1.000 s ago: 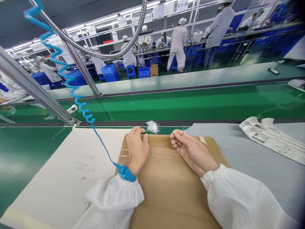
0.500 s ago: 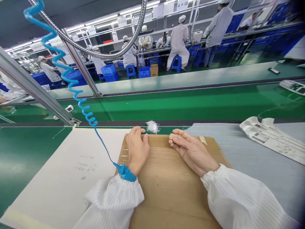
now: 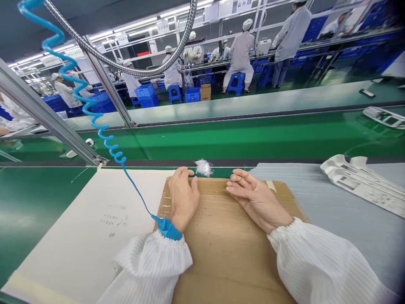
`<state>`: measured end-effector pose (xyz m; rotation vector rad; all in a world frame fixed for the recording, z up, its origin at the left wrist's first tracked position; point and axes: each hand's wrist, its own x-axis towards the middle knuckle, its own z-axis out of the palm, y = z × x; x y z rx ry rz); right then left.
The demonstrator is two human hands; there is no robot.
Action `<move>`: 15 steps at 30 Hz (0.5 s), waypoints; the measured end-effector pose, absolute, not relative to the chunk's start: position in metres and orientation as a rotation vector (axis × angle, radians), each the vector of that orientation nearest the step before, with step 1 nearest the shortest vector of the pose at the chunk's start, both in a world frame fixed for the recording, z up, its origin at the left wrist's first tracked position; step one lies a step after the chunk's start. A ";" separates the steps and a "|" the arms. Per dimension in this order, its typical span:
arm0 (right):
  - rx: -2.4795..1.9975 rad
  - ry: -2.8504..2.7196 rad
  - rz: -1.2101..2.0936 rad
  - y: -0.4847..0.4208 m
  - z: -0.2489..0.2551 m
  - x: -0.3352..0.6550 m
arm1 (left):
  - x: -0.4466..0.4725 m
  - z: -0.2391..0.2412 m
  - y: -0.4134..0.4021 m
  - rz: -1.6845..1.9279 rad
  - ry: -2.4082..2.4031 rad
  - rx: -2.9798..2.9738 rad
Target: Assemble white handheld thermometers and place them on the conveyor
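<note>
A flat brown cardboard sheet [image 3: 218, 245] lies in front of me on the bench. My left hand [image 3: 184, 196] rests over its far left corner, fingers bent loosely and thumb apart, holding nothing that I can see. A blue wrist strap [image 3: 169, 229] with a coiled cord is around that wrist. Over the far right part of the cardboard is my right hand [image 3: 253, 196], its thumb and lightly curled fingers a little apart with nothing visible in them. Just past the cardboard's far edge, between the hands, sits a small heap of clear plastic bags [image 3: 204, 167].
White plastic housings [image 3: 357, 179] lie on a grey foam sheet [image 3: 335, 236] at right. A white paper sheet [image 3: 95, 236] with handwriting covers the left. Beyond runs a green conveyor belt [image 3: 221, 141] carrying a white device part [image 3: 384, 117]. A metal post [image 3: 53, 114] rises at left; co-workers [image 3: 240, 55] sit farther back.
My right hand's thumb and fingers have loosened from a pinch and moved slightly apart. My left hand has stayed put. White parts on the belt have shifted left.
</note>
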<state>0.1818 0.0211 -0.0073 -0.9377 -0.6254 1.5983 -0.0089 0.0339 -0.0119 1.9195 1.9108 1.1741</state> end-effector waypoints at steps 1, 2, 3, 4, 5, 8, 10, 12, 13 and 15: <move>-0.941 -0.625 1.597 0.021 -0.007 0.182 | -0.009 -0.012 0.034 1.174 1.910 1.921; -0.942 -0.625 1.598 0.021 -0.007 0.182 | -0.009 -0.012 0.034 1.173 1.908 1.921; -0.943 -0.625 1.600 0.021 -0.007 0.182 | -0.009 -0.012 0.034 1.171 1.909 1.921; -0.942 -0.626 1.601 0.021 -0.007 0.182 | -0.009 -0.012 0.034 1.169 1.910 1.920; -0.941 -0.626 1.600 0.021 -0.007 0.182 | -0.009 -0.012 0.034 1.165 1.911 1.919; -0.941 -0.626 1.597 0.021 -0.005 0.182 | -0.009 -0.011 0.034 1.157 1.911 1.918; -0.936 -0.621 1.597 0.020 -0.004 0.181 | -0.009 -0.011 0.034 1.144 1.915 1.913; -0.928 -0.616 1.601 0.020 -0.003 0.181 | -0.008 -0.011 0.034 1.130 1.924 1.905; -0.927 -0.614 1.603 0.020 -0.003 0.181 | -0.008 -0.011 0.034 1.126 1.926 1.904; -0.930 -0.606 1.609 0.021 -0.003 0.182 | -0.008 -0.011 0.034 1.126 1.927 1.904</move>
